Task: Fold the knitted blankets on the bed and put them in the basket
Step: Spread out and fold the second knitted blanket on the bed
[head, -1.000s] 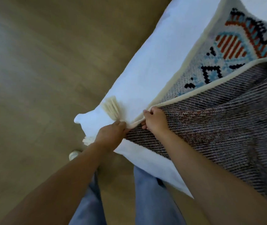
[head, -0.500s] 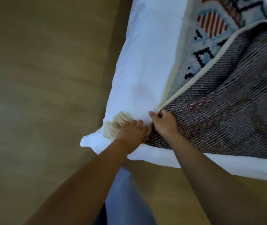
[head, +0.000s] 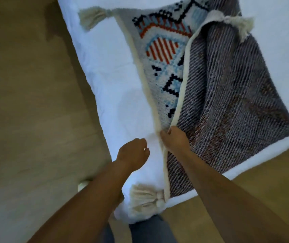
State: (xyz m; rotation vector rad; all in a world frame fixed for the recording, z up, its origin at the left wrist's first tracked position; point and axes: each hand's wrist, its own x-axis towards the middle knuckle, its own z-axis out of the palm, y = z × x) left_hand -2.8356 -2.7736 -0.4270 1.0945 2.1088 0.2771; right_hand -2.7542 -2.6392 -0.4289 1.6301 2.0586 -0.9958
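Note:
A knitted blanket (head: pixel 228 95) lies on the white bed (head: pixel 115 88), folded over so its grey striped back faces up. Its patterned front (head: pixel 163 55) with blue, red and black motifs shows along the left. Cream tassels hang at the corners: one near the bed's front corner (head: pixel 145 199), one far left (head: pixel 92 16), one far right (head: pixel 242 25). My right hand (head: pixel 175 139) pinches the cream border where the two layers meet. My left hand (head: pixel 133 153) hovers over the sheet just left of it, fingers loosely curled, holding nothing. No basket is in view.
Wooden floor (head: pixel 26 102) runs along the left and lower right of the bed. My legs in blue jeans (head: pixel 149 230) stand at the bed's corner. A pale shoe tip (head: pixel 84 185) shows beside my left arm.
My left hand has let go of the blanket corner and lifted off. My right hand slid up along the cream border. The view swung, so more of the blanket shows.

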